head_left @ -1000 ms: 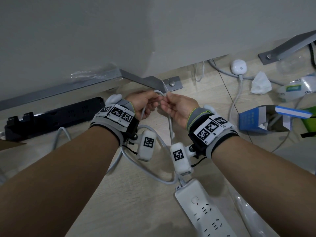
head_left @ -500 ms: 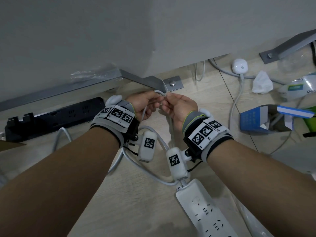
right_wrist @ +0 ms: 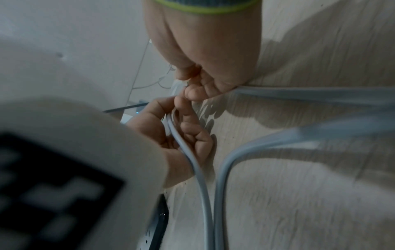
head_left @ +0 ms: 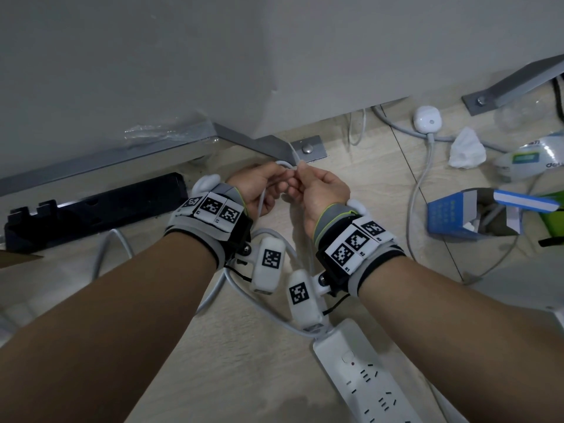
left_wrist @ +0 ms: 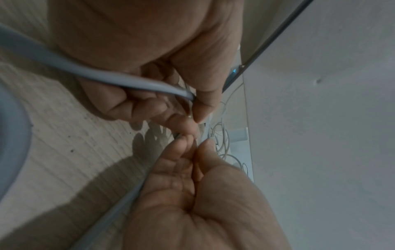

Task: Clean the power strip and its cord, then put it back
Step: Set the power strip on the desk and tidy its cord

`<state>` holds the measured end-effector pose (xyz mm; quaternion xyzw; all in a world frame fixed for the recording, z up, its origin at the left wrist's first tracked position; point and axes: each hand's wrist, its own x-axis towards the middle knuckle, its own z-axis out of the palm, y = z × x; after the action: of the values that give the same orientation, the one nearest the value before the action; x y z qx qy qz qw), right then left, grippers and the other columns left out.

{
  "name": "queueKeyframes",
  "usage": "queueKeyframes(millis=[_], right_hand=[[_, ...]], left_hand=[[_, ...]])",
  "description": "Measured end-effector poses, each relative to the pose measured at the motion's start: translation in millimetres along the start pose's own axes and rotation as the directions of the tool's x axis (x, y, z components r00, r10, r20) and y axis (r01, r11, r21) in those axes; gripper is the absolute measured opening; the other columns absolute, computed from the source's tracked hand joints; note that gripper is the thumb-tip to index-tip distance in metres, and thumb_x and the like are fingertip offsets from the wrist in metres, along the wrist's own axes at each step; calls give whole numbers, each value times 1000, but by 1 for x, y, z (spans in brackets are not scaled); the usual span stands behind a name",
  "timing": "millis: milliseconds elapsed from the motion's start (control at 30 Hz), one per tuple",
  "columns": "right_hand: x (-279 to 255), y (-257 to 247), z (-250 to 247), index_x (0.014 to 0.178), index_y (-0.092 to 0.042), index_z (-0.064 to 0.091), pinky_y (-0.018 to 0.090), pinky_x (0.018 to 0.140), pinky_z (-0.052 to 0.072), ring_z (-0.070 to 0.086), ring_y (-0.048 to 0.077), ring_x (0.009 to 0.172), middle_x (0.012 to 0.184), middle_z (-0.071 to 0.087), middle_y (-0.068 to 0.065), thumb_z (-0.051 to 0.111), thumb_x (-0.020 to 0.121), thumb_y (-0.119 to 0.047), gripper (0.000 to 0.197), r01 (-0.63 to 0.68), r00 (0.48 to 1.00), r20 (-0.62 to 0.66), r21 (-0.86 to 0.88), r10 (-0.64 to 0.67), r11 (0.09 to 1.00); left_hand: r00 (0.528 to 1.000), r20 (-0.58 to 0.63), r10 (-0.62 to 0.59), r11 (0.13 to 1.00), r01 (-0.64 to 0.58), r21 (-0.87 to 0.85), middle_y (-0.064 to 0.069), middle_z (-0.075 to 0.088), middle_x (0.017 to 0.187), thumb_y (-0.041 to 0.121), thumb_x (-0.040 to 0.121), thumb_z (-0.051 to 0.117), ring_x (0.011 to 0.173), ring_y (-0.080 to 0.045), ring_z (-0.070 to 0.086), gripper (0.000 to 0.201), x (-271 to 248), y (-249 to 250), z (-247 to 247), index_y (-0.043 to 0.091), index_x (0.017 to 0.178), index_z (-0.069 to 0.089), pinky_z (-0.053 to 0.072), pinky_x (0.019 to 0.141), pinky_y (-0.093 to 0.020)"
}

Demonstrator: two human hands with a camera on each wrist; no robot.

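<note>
Both hands (head_left: 293, 190) still pinching cord (head_left: 262, 199), right wrist nearer.

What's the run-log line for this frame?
left hand: grips cord | right hand: pinches cord bend | power strip: on floor

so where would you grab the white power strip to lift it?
Probably across the white power strip body's narrow width, just behind the cord end, coming from above: it lies flat, sockets up, long sides exposed, and that end sits nearest the right hand.
</note>
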<state>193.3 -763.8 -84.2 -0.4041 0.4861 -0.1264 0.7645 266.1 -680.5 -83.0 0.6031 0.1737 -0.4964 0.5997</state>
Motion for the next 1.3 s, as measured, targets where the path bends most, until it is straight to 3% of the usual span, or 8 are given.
queueKeyframes(millis=[200,333,467,600,733,900,1067,1300], right_hand=[[0,-1,0,75,-3,65,23,49,50,56,17,49,61,64,10,71,83,-10,12,8,999,46,-22,-7,1000],[6,-12,-1,82,1,62,24,49,54,57,18,50,62,61,11,62,91,-14,18,-106,992,64,8,106,994],[15,-30,-12,86,-5,61,22,52,56,60,11,64,74,61,4,55,95,-22,21,-327,916,210,-104,342,939],[18,-39,-17,91,-2,63,23,55,57,64,11,58,74,64,5,55,95,-18,19,-421,858,256,-143,445,896],[19,-40,-16,89,-1,63,23,57,58,62,12,61,76,63,6,55,94,-16,17,-441,848,257,-140,463,887],[18,-36,-15,86,-2,63,23,58,58,64,12,55,64,64,5,57,93,-15,16,-425,858,263,-119,442,897],[17,-35,-16,87,-2,63,22,57,58,66,12,59,67,66,5,58,93,-15,16,-412,860,286,-103,424,905],[18,-37,-17,88,-1,63,23,59,59,66,13,67,74,67,7,56,94,-15,17,-407,865,279,-94,417,908]], left_hand=[[999,45,-12,1000,13,-2,6,63,63,25,88,54,47,1,54,19,1,-1,1,17,74,64,30,38,-8],[1000,25,1,1000,-1,-20,9,64,61,23,88,52,45,1,53,19,0,-1,1,18,78,67,30,38,-9],[999,-20,32,999,-33,-31,7,67,76,22,88,54,50,0,52,19,0,-2,-2,18,76,68,32,39,-10],[999,-24,23,999,-24,-41,9,68,78,22,88,54,51,0,52,18,-1,-3,-2,19,76,68,32,40,-10],[999,-24,23,999,-23,-27,10,68,69,23,87,55,49,0,52,17,0,-3,-2,18,79,69,31,40,-10],[999,-32,22,1000,-22,-16,10,64,63,25,86,56,49,0,52,17,0,-3,-2,18,78,70,32,40,-9],[999,-35,20,1000,-20,-10,10,62,59,25,86,56,48,0,51,17,-1,-3,-2,17,81,70,31,39,-10],[998,-57,30,999,-32,-37,9,68,75,22,86,55,48,1,53,15,-1,-3,-1,18,79,68,31,38,-10]])
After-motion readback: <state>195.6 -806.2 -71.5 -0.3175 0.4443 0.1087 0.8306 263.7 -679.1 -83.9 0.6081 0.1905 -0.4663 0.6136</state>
